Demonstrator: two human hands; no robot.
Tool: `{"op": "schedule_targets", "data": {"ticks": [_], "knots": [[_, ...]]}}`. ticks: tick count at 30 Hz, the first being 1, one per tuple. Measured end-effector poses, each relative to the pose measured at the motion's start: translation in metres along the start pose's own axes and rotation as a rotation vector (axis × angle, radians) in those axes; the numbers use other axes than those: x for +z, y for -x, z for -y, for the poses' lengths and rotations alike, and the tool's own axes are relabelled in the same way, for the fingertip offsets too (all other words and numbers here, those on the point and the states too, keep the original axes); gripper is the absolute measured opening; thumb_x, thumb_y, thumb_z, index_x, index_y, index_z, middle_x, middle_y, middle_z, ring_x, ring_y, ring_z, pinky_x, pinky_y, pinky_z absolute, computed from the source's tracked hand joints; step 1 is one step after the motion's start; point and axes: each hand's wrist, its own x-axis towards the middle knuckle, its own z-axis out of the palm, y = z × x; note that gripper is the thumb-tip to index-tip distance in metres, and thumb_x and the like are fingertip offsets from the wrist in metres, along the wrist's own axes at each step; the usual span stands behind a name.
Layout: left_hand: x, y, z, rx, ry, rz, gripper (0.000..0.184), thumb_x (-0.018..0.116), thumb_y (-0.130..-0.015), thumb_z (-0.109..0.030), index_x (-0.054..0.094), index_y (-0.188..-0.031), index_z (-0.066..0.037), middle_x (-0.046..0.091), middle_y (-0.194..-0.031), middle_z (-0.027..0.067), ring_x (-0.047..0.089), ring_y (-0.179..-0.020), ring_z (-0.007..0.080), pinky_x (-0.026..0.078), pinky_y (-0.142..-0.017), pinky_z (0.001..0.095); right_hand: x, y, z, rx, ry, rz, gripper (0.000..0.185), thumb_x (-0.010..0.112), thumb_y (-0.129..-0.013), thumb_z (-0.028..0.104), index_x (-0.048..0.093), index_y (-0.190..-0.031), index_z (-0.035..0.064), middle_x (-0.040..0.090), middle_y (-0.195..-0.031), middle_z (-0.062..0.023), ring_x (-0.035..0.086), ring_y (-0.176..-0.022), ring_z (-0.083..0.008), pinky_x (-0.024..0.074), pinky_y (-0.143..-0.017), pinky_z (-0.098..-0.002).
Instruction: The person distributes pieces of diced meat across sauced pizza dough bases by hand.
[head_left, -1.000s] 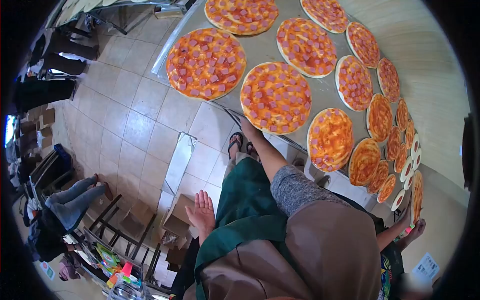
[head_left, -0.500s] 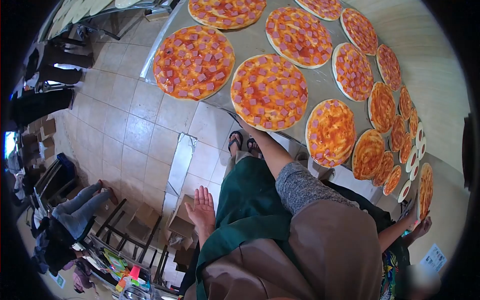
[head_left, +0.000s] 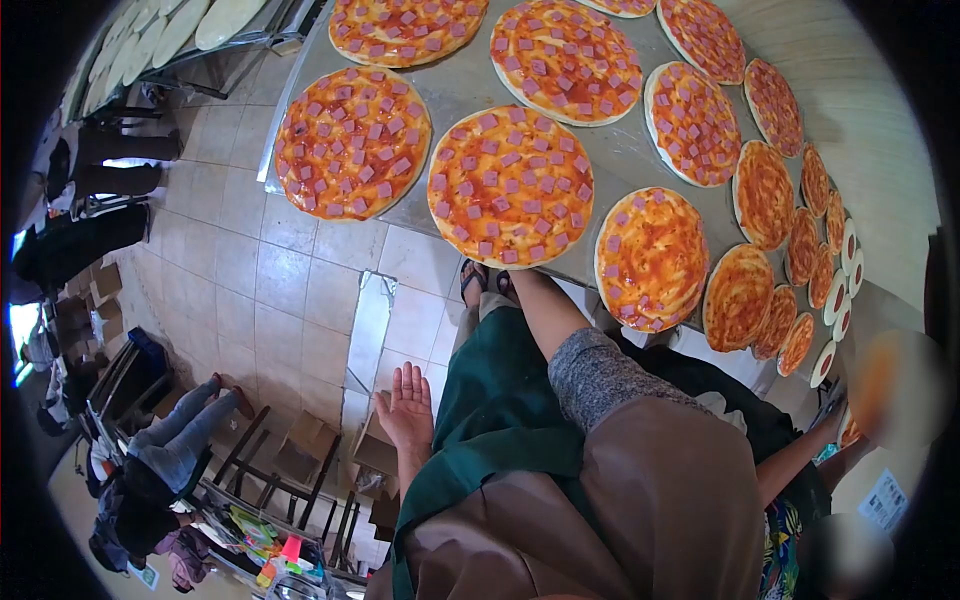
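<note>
My left hand is raised palm up over the floor, fingers spread, holding nothing. My right arm, in a grey sleeve, reaches forward to the table edge, and my right hand is hidden beneath a pizza topped with ham cubes. Left of it lies a similar pizza, overhanging the corner of the metal-topped table. To the right sits a pizza with only a few ham cubes. Farther right are sauce-covered bases and small white rounds with red centres.
A co-worker's arm reaches to the table's right end. Wooden racks and cardboard boxes stand at lower left. Other people are at the left. Plain dough rounds lie on another table at upper left.
The table and its pizzas have shifted left in view. My right hand has gone out of sight under a pizza. My left hand stays open. The pizza by the co-worker's hands has moved lower.
</note>
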Motion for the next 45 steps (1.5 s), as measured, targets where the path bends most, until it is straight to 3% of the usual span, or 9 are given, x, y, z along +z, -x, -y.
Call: {"op": "schedule_targets", "data": {"ticks": [6,11,14,23,27,32,35,39,45], "knots": [[0.015,-0.011,0.009,-0.016,-0.074,-0.012,0.066,0.029,-0.097,-0.052,0.036,-0.136,0.0,0.043,-0.14,0.0176,0.045,-0.127,0.0292,0.039,-0.105,0.0409,-0.017,-0.002,0.014,0.331,-0.374,-0.009,0.024,0.05,-0.094,0.029,0.046,-0.077,0.0129,0.047,-0.068,-0.0051,0.042,-0.056,-0.0169,0.0351,-0.053,-0.0287],[0.06,-0.046,0.046,-0.126,-0.254,0.118,0.063,0.028,-0.099,-0.049,0.032,-0.14,-0.001,0.041,-0.141,0.0171,0.038,-0.132,0.0295,0.031,-0.109,0.0403,-0.055,0.032,0.08,0.946,-1.459,0.237,0.028,0.05,-0.095,0.029,0.044,-0.072,0.0139,0.045,-0.061,-0.0031,0.04,-0.047,-0.0138,0.0344,-0.046,-0.0264],[0.101,-0.055,0.071,-0.058,-0.333,0.195,0.061,0.025,-0.1,-0.045,0.028,-0.142,0.0,0.038,-0.143,0.0171,0.036,-0.133,0.0306,0.027,-0.112,0.0402,-0.082,0.07,0.139,1.129,-1.757,0.457,0.031,0.05,-0.095,0.029,0.043,-0.069,0.0145,0.043,-0.056,-0.0018,0.039,-0.042,-0.0119,0.034,-0.042,-0.0249],[0.222,0.048,0.089,0.012,-0.274,0.41,0.048,0.029,-0.1,-0.036,0.045,-0.129,-0.001,0.053,-0.126,0.0135,0.051,-0.118,0.0248,0.04,-0.101,0.0375,-0.221,0.085,0.287,0.449,-1.439,-0.024,0.019,0.052,-0.095,0.019,0.055,-0.082,0.0046,0.05,-0.064,0.001,0.046,-0.052,-0.0051,0.037,-0.045,-0.0212],[0.275,0.07,0.116,-0.133,-0.267,0.644,0.044,0.034,-0.099,-0.034,0.053,-0.121,-0.001,0.059,-0.117,0.012,0.057,-0.11,0.022,0.043,-0.098,0.0347,-0.282,0.069,0.292,0.209,-1.268,-0.214,0.019,0.053,-0.094,0.017,0.057,-0.081,0.0044,0.051,-0.064,0.0007,0.046,-0.052,-0.0051,0.0362,-0.046,-0.0196],[0.32,0.086,0.167,-0.284,-0.407,1.004,0.043,0.032,-0.1,-0.03,0.051,-0.126,-0.001,0.059,-0.119,0.013,0.056,-0.112,0.022,0.042,-0.1,0.0344,-0.339,0.06,0.284,-0.035,-0.729,-0.723,0.017,0.054,-0.092,0.017,0.056,-0.085,0.0015,0.056,-0.081,-0.0079,0.054,-0.075,-0.0206,0.0431,-0.069,-0.0327],[0.335,0.096,0.2,-0.472,-0.305,0.903,0.044,0.031,-0.1,-0.028,0.048,-0.129,0.0,0.056,-0.125,0.0135,0.052,-0.117,0.0225,0.039,-0.103,0.0349,-0.382,0.064,0.273,-0.066,-0.52,-0.721,0.016,0.054,-0.092,0.017,0.055,-0.086,0.0014,0.055,-0.086,-0.0098,0.055,-0.079,-0.0247,0.0436,-0.074,-0.0342],[0.345,0.108,0.232,-0.377,-0.408,0.953,0.044,0.032,-0.1,-0.027,0.045,-0.133,-0.001,0.053,-0.13,0.014,0.051,-0.12,0.024,0.038,-0.105,0.0362,-0.422,0.07,0.273,-0.176,-0.39,-0.921,0.015,0.057,-0.09,0.013,0.052,-0.084,0.001,0.054,-0.087,-0.0104,0.055,-0.079,-0.0229,0.0442,-0.073,-0.0323],[0.338,0.082,0.271,-0.654,-0.257,0.966,0.035,0.035,-0.099,-0.029,0.055,-0.113,-0.004,0.06,-0.115,0.012,0.056,-0.107,0.0246,0.044,-0.096,0.0381,-0.449,0.064,0.233,-0.069,-1.159,-0.752,0.02,0.05,-0.095,0.015,0.049,-0.078,0.0044,0.053,-0.076,-0.0046,0.053,-0.074,-0.0113,0.0443,-0.064,-0.0258]]}}
